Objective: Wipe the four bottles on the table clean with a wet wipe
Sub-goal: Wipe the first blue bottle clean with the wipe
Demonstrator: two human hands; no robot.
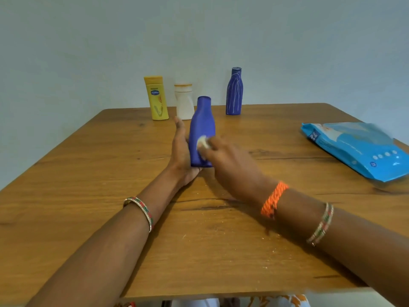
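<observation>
- Near blue bottle (202,131) up off the wooden table (88,173), tilted top-away, cradled along the left hand (180,151): fingers straight along its left side, palm under the base, likely so the near face is bared for wiping.
- Wet wipe (202,144) bunched small, pinched in the right hand (230,161), fingertips curled round it and pressed on the bottle's lower body; blurred here, so a rubbing stroke by the look of it.
- Lined up at the far edge, apart from the action: yellow lotion bottle (156,98) at left, white bottle (184,101) just beside it, second blue bottle (234,91) further right, streaked with pale marks, apparently not yet wiped.
- Blue wipes pack (358,149) lying flat at far right, near the wiping hand, handy for a fresh sheet.
- Writing: "Vaseline" logo on the yellow bottle; "mee mee" seemingly on the pack, small and sideways, not certain.
- Nothing readable on either blue bottle or the white one.
</observation>
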